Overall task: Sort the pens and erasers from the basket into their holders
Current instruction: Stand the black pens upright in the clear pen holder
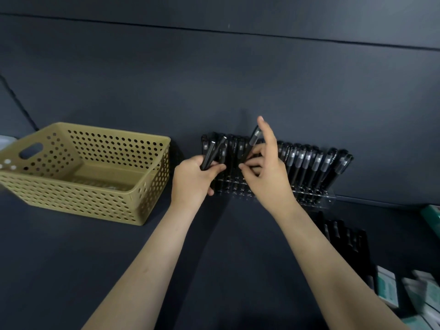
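Two bare forearms (147,270) reach up from the bottom of the frame. The right hand (264,177) pinches one black pen (254,138) low on its barrel between thumb and curled fingers, with the index finger straight up. The pen leans over the clear pen holder (319,200) at centre right, whose right part is full of standing pens. Just left of it, the left hand (192,179) is clenched round a small bundle of pens (212,152). The step in hand looks like slotting pens. The next move calls for setting the tip over a free hole and lowering it straight. The tan basket (71,203) sits at the left on the dark worktop (47,258). Blurred erasers (388,287) lie at lower right.
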A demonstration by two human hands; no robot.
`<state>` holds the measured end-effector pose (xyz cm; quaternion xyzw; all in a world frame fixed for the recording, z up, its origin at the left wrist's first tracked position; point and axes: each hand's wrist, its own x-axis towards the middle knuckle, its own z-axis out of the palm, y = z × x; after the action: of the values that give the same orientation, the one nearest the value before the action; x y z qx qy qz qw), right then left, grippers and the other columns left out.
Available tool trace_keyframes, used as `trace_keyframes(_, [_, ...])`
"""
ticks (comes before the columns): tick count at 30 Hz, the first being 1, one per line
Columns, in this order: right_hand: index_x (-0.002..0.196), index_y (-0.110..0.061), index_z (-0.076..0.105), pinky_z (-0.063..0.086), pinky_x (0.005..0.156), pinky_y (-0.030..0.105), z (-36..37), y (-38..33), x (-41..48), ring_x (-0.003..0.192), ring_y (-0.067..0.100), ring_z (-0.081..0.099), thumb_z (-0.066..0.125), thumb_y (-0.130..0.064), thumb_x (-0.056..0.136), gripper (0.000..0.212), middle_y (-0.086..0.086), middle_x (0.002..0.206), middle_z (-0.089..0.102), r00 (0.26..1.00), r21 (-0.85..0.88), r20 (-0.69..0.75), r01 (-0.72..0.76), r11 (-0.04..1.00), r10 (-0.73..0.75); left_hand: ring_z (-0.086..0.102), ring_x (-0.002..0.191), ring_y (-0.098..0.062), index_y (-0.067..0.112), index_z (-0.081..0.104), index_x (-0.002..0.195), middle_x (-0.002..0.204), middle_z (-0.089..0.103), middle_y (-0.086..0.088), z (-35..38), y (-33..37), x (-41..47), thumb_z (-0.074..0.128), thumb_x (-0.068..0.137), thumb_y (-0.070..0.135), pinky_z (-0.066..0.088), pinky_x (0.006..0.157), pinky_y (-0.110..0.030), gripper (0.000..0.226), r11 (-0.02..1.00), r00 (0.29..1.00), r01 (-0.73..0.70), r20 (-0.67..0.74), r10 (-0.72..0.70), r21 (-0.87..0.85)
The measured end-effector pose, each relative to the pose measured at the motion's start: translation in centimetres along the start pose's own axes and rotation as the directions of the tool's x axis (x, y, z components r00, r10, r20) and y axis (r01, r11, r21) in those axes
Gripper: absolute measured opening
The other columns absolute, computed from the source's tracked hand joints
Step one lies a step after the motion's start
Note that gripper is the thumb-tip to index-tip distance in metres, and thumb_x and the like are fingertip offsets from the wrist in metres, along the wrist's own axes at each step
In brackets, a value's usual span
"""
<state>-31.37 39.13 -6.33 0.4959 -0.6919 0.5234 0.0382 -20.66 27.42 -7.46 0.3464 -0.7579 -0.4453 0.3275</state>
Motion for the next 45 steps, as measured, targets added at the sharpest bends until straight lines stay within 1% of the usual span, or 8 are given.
trace_keyframes(9, [0.147,-0.052,0.008,0.055,0.078,0.023,2.0,1.0,-0.1,0.079,0.005,0.059,0.064,-0.002,0.088,0.096,-0.008,0.093,0.052,0.994,-0.184,0.103,0.041,0.982,-0.022,0.052,0.035,-0.007,0.019,0.068,0.076,0.064,0.068,0.004,-0.2,-0.1,-0.1,0.073,0.081,0.037,0.043,0.041,-0.021,0.019,0.999,0.999,0.037,0.002,-0.037,-0.015])
trace_keyframes(17, [0.151,-0.042,0.018,0.052,0.075,0.027,1.4,0.8,-0.4,0.072,0.01,0.054,0.054,-0.01,0.096,0.073,-0.001,0.093,0.054,0.992,-0.2,0.115,0.073,0.977,-0.051,0.05,0.041,-0.012,0.012,0.069,0.084,0.059,0.066,0.0,-2.0,-0.5,-0.8,0.065,0.089,0.035,0.038,0.04,-0.022,0.024,0.976,0.986,0.106,0.15,-0.078,-0.189])
trace_keyframes(21, [0.145,-0.037,0.036,0.052,0.069,0.021,0.0,-1.3,-0.5,0.073,0.014,0.059,0.058,-0.021,0.095,0.056,-0.005,0.095,0.06,0.993,0.112,0.02,-0.119,0.986,0.118,0.05,0.048,-0.013,0.008,0.069,0.088,0.062,0.062,-0.002,-3.1,0.1,-2.1,0.055,0.095,0.035,0.038,0.04,-0.023,0.032,0.935,0.935,0.171,0.35,-0.055,-0.31])
trace_keyframes(25, [0.107,-0.021,0.068,0.05,0.067,0.021,-0.5,-2.7,-0.7,0.079,0.01,0.063,0.064,-0.013,0.091,0.018,-0.005,0.093,0.066,0.948,0.425,0.181,-0.316,0.848,0.263,0.051,0.049,-0.012,0.009,0.07,0.088,0.06,0.06,-0.001,-2.9,0.8,-3.3,0.054,0.096,0.032,0.041,0.04,-0.023,0.03,0.954,0.863,0.167,0.505,-0.019,-0.249])
trace_keyframes(32, [0.091,-0.01,0.061,0.054,0.074,0.027,-2.4,-1.3,-2.1,0.078,0.016,0.062,0.055,-0.003,0.094,0.009,0.006,0.087,0.065,0.901,0.713,0.088,-0.355,0.604,0.425,0.054,0.051,-0.011,0.009,0.068,0.094,0.067,0.066,-0.001,-2.6,0.1,-3.9,0.056,0.095,0.025,0.04,0.039,-0.021,0.021,0.921,0.871,0.252,0.485,-0.082,-0.296])
trace_keyframes(35, [0.093,-0.009,0.06,0.057,0.075,0.026,-3.8,-0.5,-2.8,0.077,0.018,0.065,0.06,0.001,0.091,0.01,0.004,0.082,0.066,0.878,0.598,0.15,-0.446,0.665,0.454,0.048,0.047,-0.009,0.008,0.063,0.091,0.072,0.07,-0.003,-2.5,-0.4,-3.6,0.058,0.094,0.018,0.033,0.038,-0.019,0.011,0.888,0.92,0.271,0.373,-0.125,-0.371])
trace_keyframes(40, [0.082,-0.026,0.072,0.052,0.078,0.018,-3.7,-0.1,-3.3,0.082,0.005,0.064,0.073,-0.016,0.085,0.011,-0.01,0.083,0.07,0.895,0.044,0.237,-0.398,0.916,0.378,0.041,0.043,-0.008,0.007,0.055,0.089,0.072,0.068,-0.007,-2.1,-0.6,-3.3,0.062,0.091,0.013,0.027,0.038,-0.018,0.009,0.858,0.936,0.29,0.314,-0.162,-0.424])
trace_keyframes(45, [0.087,-0.028,0.071,0.044,0.073,0.009,-2.2,-0.6,-3.6,0.081,-0.001,0.056,0.072,-0.013,0.084,0.015,-0.014,0.084,0.066,0.93,-0.062,0.249,-0.263,0.963,0.27,0.042,0.047,-0.009,0.01,0.056,0.1,0.075,0.07,-0.006,-1.7,-0.3,-3.6,0.056,0.095,0.022,0.029,0.041,-0.019,0.013,0.846,0.932,0.284,0.336,-0.133,-0.451])
